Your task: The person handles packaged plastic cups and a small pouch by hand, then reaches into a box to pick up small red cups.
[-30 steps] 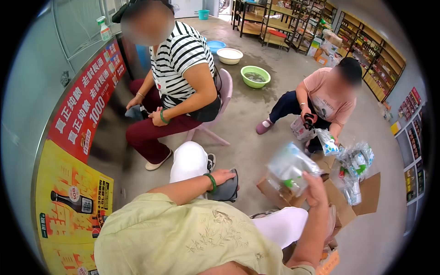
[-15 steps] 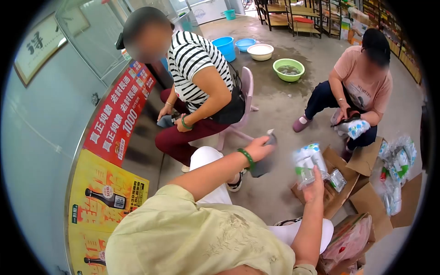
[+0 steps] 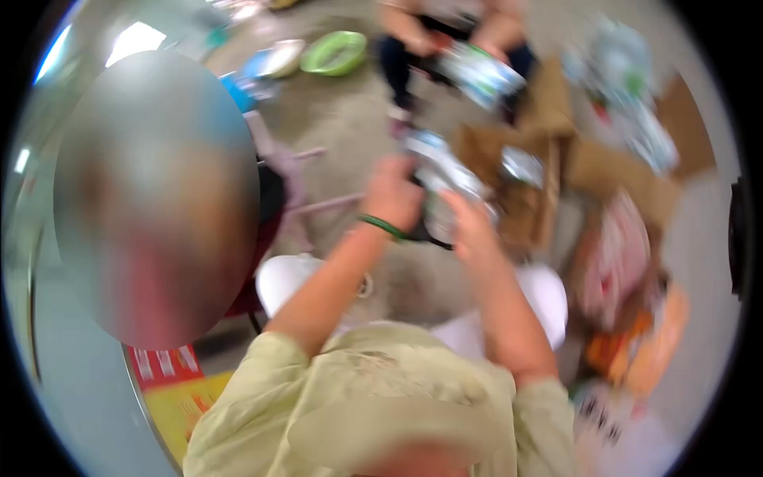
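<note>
Everything is smeared by motion. My left hand (image 3: 394, 195), with a green bracelet at the wrist, is closed on a dark grey item (image 3: 420, 226). My right hand (image 3: 470, 226) grips a clear plastic package (image 3: 445, 171) with white and blue print. Both hands are close together in front of my knees, and the package lies against the dark item. Where the two things touch is too blurred to make out.
An open cardboard box (image 3: 509, 195) holding a small clear packet stands right of my hands. Beyond it lie more plastic packages (image 3: 624, 79). A co-worker's hands (image 3: 489, 48) hold a similar package ahead. A pink chair (image 3: 278, 159) and another person are at left.
My hands have come together, bringing the dark item and the package against each other. The view has swung downward, and the person at left now appears larger and nearer.
</note>
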Motion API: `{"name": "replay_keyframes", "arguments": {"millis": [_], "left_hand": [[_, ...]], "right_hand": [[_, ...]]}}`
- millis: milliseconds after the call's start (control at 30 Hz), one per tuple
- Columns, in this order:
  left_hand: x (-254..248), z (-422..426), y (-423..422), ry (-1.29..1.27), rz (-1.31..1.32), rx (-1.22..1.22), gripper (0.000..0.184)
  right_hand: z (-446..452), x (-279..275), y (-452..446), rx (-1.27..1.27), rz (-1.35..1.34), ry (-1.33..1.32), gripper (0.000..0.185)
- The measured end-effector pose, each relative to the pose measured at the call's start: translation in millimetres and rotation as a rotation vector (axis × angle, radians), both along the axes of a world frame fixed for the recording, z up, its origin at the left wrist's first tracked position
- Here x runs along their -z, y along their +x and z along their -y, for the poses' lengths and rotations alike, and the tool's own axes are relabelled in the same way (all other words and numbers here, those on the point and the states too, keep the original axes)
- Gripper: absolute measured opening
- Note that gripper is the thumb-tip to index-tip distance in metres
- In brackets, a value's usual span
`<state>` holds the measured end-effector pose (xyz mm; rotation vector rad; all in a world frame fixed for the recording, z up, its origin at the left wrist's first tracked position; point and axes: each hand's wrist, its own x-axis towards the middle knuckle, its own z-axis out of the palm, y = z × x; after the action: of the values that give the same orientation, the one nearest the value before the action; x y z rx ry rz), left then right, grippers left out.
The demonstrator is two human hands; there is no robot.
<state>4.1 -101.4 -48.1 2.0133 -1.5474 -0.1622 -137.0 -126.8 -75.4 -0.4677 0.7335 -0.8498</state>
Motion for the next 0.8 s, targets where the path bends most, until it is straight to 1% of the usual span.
{"name": "replay_keyframes", "arguments": {"millis": [33,67,100,133,167,200,233,267,300,333,367,400,433,467,500,533,567,600,633,667,733,767,800], "left_hand": [[29,9,41,0.009,-0.044,-0.007,0.036],[24,1,49,0.115,-0.127,-0.178,0.034],[19,-6,60,0.189,-0.779,-0.254,0.032],[17,-17,70,0.203,-0.774,-0.323,0.031],[38,-25,102,0.164,-0.771,-0.351,0.030],[51,-36,123,0.073,-0.781,-0.328,0.029],[36,-45,118,0.073,-0.766,-0.328,0.029],[21,-54,110,0.055,-0.892,-0.306,0.029],[9,-57,95,0.032,-1.019,-0.285,0.029],[-2,-58,83,0.017,-1.023,-0.296,0.029],[-11,-59,73,0.000,-1.009,-0.188,0.029],[-13,-59,63,-0.015,-0.979,-0.083,0.029],[-12,-58,55,0.050,-0.906,-0.077,0.026],[-8,-56,49,0.085,-0.661,-0.018,0.024],[-3,-55,46,0.122,-0.413,0.043,0.022],[2,-56,43,0.155,-0.393,0.031,0.022],[6,-57,43,0.187,-0.374,0.020,0.022],[25,-58,56,0.216,-0.310,-0.039,0.024],[39,-61,64,0.206,-0.316,-0.029,0.024],[50,-68,71,0.227,-0.280,-0.043,0.024],[56,-83,76,0.253,-0.257,-0.053,0.025],[56,-89,77,0.346,-0.254,-0.037,0.026],[59,-96,78,0.441,-0.250,-0.017,0.028]], "right_hand": [[-6,-17,-1,0.027,-0.027,0.091,0.040],[-4,-9,-4,-0.035,0.037,0.008,0.045],[-3,-20,-6,-0.009,0.026,0.045,0.049],[-1,-15,-5,-0.015,0.114,0.018,0.051],[1,-21,-5,-0.004,0.079,-0.034,0.039],[3,-22,-8,-0.013,-0.049,-0.140,0.039],[4,-22,-9,-0.034,-0.180,-0.248,0.039],[5,-22,-9,-0.042,-0.171,-0.254,0.039],[7,-15,-12,-0.047,-0.514,-0.472,0.037],[6,-13,-12,-0.051,-0.866,-0.693,0.036],[3,-13,-10,-0.067,-0.868,-0.706,0.036],[-1,-8,-9,-0.234,-0.944,-0.866,0.036],[-7,-9,-8,-0.408,-1.021,-1.029,0.036],[-12,-13,-8,-0.424,-1.017,-1.043,0.036],[-17,-19,-7,-0.517,-1.027,-1.041,0.035],[-21,-23,-7,-0.608,-1.037,-1.038,0.034],[-22,-26,-9,-0.610,-1.038,-1.050,0.034],[-22,-27,-15,-0.555,-1.027,-1.046,0.032],[-19,-27,-23,-0.494,-1.022,-1.039,0.031],[-12,-30,-30,-0.486,-1.035,-1.045,0.031],[4,-37,-46,-0.141,-0.511,-0.581,0.038],[14,-39,-59,-0.014,-0.288,-0.336,0.046],[21,-58,-82,0.021,-0.129,-0.165,0.044]]}}
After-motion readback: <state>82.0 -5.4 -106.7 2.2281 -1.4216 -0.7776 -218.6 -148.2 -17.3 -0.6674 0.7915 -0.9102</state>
